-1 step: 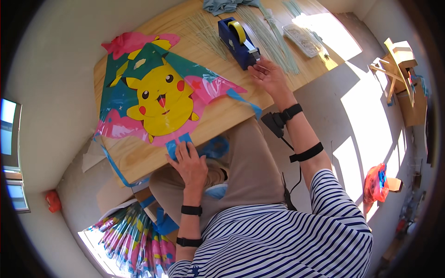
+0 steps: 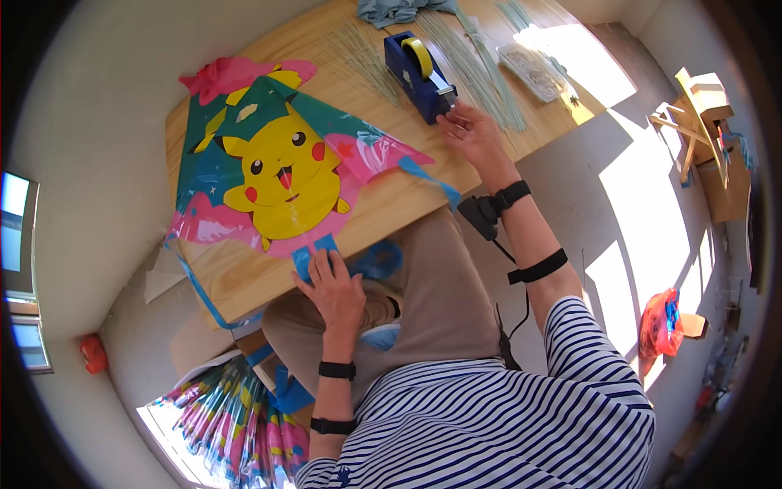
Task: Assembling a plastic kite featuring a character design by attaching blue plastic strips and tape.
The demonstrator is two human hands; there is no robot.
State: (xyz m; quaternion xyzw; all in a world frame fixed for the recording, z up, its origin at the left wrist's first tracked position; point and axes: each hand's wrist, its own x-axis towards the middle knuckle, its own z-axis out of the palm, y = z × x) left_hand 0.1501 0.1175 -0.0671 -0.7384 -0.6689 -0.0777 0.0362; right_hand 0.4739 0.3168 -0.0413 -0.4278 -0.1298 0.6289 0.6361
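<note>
A kite (image 2: 277, 163) with a yellow cartoon figure on green, blue and pink lies flat on the wooden table (image 2: 391, 204). My left hand (image 2: 336, 292) rests flat, fingers apart, on the kite's blue bottom tip at the table's near edge. My right hand (image 2: 474, 134) reaches to the cutter end of a blue tape dispenser (image 2: 417, 67) with a yellow roll. Its fingertips touch that end; whether they pinch tape is too small to tell.
Thin green sticks (image 2: 481, 69), a clear packet (image 2: 533, 72) and a grey-blue cloth (image 2: 395, 10) lie at the table's far side. A pile of colourful kites (image 2: 236, 424) sits on the floor at lower left. A wooden frame (image 2: 700, 106) and a red bag (image 2: 660, 322) are at right.
</note>
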